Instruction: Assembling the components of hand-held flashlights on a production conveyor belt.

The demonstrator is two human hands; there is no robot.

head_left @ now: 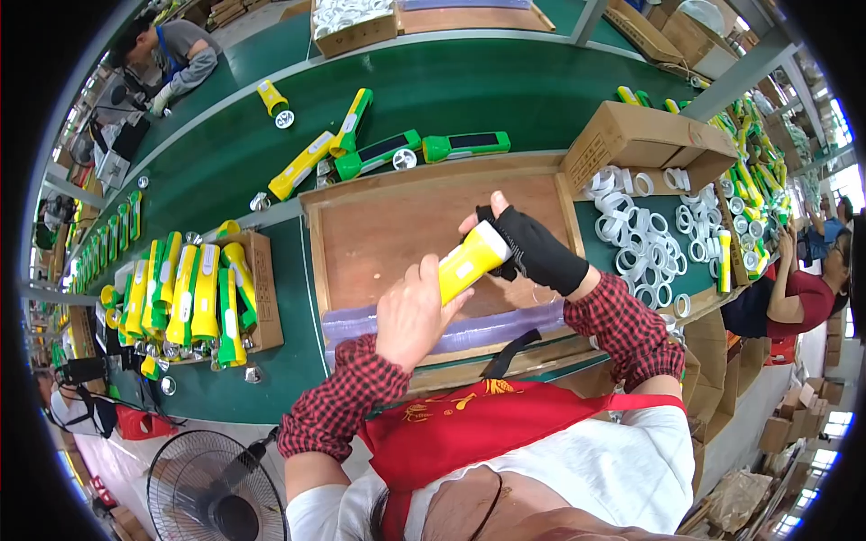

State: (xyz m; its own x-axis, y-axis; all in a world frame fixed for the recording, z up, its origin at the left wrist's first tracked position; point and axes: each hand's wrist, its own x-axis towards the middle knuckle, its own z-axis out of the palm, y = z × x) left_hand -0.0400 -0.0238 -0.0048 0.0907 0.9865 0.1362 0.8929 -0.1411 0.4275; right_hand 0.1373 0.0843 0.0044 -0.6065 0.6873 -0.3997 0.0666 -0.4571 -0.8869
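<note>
Over the wooden tray, a yellow flashlight is held between two hands.
Clear, purplish plastic strips lie along the tray's near side; the cardboard box at left is packed with yellow-and-green flashlights, mostly standing on end. At right, a tipped carton has white rings at its mouth and heaped in front; the far box is full of white pieces. Left fingers wrap the held flashlight's barrel: left hand. Its long axis slants, white-rimmed head up and rightward, tail toward the left palm. Against that head sits the black-gloved right hand, thumb extended; whether its hidden fingers grip, I cannot tell.
</note>
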